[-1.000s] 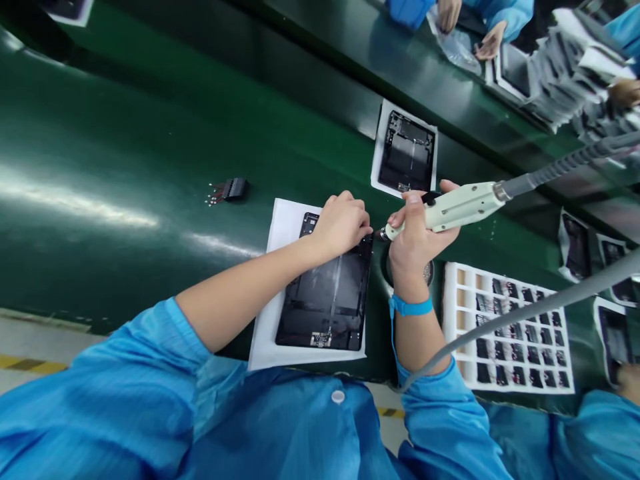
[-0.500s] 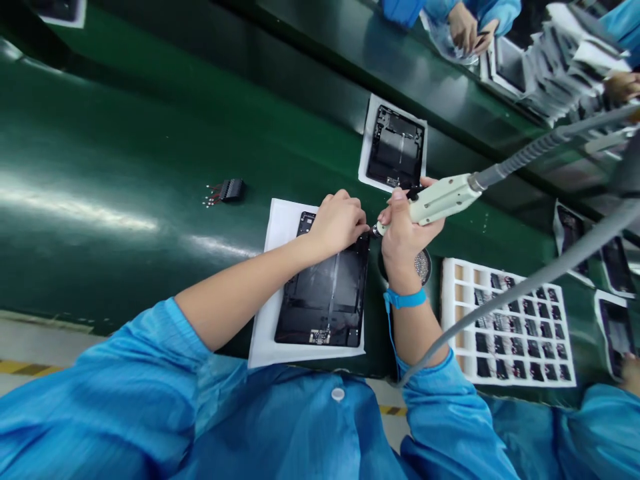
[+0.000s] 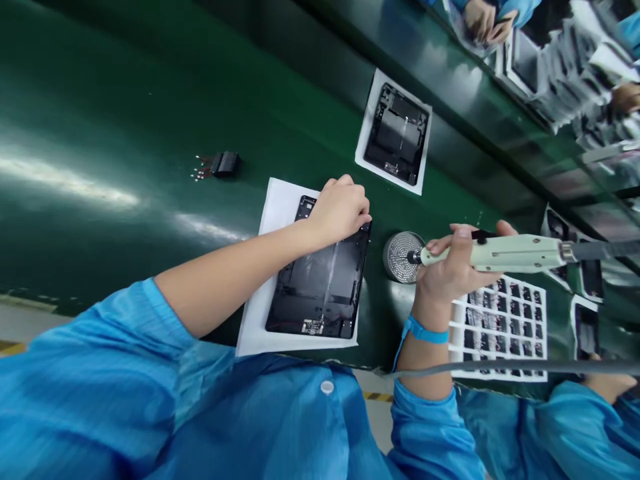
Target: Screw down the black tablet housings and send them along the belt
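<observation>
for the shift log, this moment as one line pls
left hand: on black device | right hand: holds power driver, tip over round dish | tip contact: unclear

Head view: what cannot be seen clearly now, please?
Head view:
Tablet: upper part partly hidden by left hand.
White tray: one corner hidden behind right hand and power tool.
Tool tip: too small to tell whether it touches the round dish.
Co-worker's sleeve: cut off by top edge.
</observation>
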Available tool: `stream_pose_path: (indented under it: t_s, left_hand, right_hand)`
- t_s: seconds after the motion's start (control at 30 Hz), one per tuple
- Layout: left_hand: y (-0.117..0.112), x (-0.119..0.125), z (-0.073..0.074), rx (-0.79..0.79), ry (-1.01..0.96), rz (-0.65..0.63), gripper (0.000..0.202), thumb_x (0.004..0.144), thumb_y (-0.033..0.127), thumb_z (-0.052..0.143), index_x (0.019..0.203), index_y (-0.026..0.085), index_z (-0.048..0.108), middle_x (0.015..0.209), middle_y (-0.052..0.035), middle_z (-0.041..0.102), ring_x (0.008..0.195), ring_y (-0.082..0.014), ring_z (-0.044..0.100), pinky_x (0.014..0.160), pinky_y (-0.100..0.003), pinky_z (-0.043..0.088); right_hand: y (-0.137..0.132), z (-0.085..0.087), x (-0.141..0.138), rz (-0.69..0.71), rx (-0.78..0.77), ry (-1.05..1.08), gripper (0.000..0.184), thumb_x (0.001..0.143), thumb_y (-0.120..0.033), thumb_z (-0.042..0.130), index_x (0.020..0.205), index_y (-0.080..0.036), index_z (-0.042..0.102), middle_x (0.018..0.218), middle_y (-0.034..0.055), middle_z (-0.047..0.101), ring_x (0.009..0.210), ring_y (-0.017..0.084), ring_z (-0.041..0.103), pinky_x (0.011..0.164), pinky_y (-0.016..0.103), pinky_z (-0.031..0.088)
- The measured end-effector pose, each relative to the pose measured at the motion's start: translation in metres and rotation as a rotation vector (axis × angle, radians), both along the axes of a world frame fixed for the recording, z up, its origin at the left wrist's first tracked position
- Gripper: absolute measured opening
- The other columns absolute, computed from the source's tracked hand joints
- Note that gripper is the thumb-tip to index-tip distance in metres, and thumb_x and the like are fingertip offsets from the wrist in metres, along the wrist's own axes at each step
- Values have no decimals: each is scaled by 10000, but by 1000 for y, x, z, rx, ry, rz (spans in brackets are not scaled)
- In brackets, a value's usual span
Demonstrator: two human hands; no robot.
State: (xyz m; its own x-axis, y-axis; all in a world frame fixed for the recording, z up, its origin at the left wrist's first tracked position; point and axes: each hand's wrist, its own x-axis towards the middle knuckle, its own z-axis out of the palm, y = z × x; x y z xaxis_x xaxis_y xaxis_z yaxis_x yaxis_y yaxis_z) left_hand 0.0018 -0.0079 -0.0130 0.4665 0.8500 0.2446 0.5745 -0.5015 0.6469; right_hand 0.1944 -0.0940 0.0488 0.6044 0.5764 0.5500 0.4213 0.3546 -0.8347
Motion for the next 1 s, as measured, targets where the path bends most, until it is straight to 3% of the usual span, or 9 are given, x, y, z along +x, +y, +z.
stream_pose_path:
  t_s: [0.37,0.7,0.9,1.0]
  left_hand:
    - [1,-1,-6,-17,-31,-9,225,1043,374,803,904,221,891,938,-111,766,1178,-358,602,1054,-540,476]
    - [0,-1,0,-38,-18,-13,173,1010,263,844,851,200,861,954,-100,772,1164,-344,609,1012,-509,472]
    - [-1,0,2,-23,-11,-9,191,1007,260,848,825,205,860,943,-100,774,1147,-344,611,995,-510,473]
    - [-1,-1,2,-17,-23,-14,189,1012,265,844,832,211,862,935,-96,770,1132,-338,603,989,-502,468]
  right_hand:
    - [2,-11,6,5,-38,-31,502,937,-378,758,1381,-282,544,889,-69,699,460,79,475,525,308,507]
    - [1,-9,3,32,-32,31,441,921,-347,803,1298,-284,583,847,-77,674,483,86,501,538,290,504]
    - [-1,-9,5,-4,-102,-2,506,935,-450,791,1356,-298,557,859,-82,643,488,91,498,562,318,543]
    - [-1,-8,3,-7,-111,10,529,919,-405,773,1383,-299,542,845,-83,642,486,94,500,553,308,531]
